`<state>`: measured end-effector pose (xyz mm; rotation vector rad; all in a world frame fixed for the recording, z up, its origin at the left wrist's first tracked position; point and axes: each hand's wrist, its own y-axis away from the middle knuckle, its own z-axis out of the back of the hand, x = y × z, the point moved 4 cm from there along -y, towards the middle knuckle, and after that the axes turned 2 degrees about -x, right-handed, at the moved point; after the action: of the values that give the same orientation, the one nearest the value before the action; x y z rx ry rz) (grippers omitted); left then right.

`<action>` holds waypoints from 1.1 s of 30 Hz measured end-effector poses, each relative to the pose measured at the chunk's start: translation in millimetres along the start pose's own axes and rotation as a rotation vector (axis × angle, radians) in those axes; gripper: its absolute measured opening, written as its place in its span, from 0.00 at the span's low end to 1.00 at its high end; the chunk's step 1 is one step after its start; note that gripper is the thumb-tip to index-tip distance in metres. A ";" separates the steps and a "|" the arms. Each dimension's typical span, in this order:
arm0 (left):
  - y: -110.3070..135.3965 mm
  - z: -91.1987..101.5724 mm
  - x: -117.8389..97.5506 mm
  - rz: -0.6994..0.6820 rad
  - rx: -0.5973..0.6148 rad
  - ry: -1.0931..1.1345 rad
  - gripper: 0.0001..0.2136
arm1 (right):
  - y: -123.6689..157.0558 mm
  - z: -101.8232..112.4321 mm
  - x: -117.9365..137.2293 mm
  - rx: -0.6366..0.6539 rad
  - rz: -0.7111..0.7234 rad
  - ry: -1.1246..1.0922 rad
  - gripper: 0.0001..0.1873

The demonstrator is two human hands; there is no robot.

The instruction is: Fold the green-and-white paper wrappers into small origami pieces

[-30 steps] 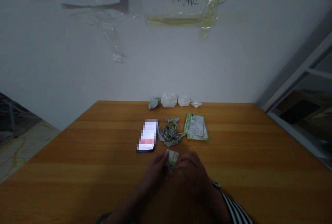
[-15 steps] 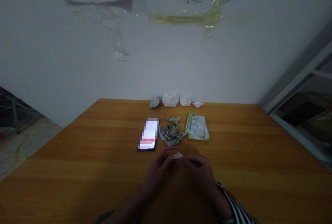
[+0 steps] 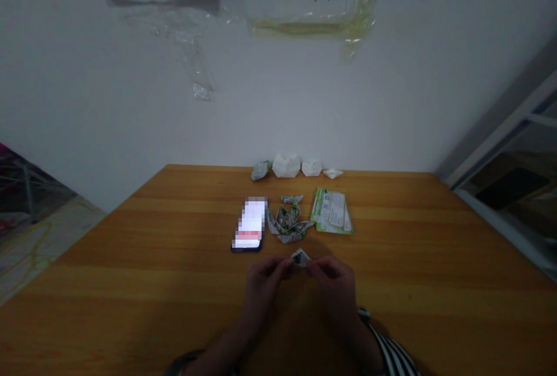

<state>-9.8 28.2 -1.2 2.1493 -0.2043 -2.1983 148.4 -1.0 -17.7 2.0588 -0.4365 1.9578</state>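
Observation:
My left hand (image 3: 262, 279) and my right hand (image 3: 331, 278) meet over the wooden table (image 3: 130, 260), both pinching a small folded piece of printed paper (image 3: 300, 257) between their fingertips. The piece is held just above the tabletop. Beyond it lies a cluster of folded printed-paper shapes (image 3: 288, 222). A lit phone (image 3: 249, 224) lies to the left of that cluster, and a stack of green-and-white paper sheets (image 3: 331, 218) lies to its right.
Along the table's far edge by the wall stand a small printed folded piece (image 3: 260, 170) and white folded paper shapes (image 3: 286, 165), (image 3: 311, 167), (image 3: 332, 173). Taped plastic and paper hang on the wall. A metal frame (image 3: 500, 132) runs along the right.
The paper piece was held upright and larger between my hands a second ago; now it looks smaller and more folded, pinched between my fingertips slightly farther from me.

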 end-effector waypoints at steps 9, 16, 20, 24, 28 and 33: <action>2.7 -9.7 -2.5 0.090 0.017 0.174 0.18 | -0.3 -5.4 0.8 -0.070 -0.005 -0.170 0.13; -2.8 -20.2 16.8 0.175 0.295 0.215 0.16 | 1.8 -9.3 7.6 0.071 0.103 -0.060 0.10; -2.6 -20.2 24.8 0.177 0.312 0.202 0.15 | 4.4 -14.8 6.9 0.178 0.101 0.039 0.06; -1.3 -18.7 20.7 0.122 0.269 0.161 0.14 | 4.8 -19.2 4.0 0.252 0.049 0.010 0.12; -0.7 -17.0 10.6 -0.004 0.279 -0.018 0.16 | 0.8 -15.7 -2.5 0.213 -0.056 -0.099 0.13; 2.2 -15.0 -6.3 -0.258 0.318 -0.335 0.10 | -8.8 -9.4 -7.4 0.212 -0.109 -0.138 0.14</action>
<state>5.2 26.1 5.0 2.0273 -0.3293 -2.8446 143.0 11.1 -24.5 2.3040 -0.1445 1.8763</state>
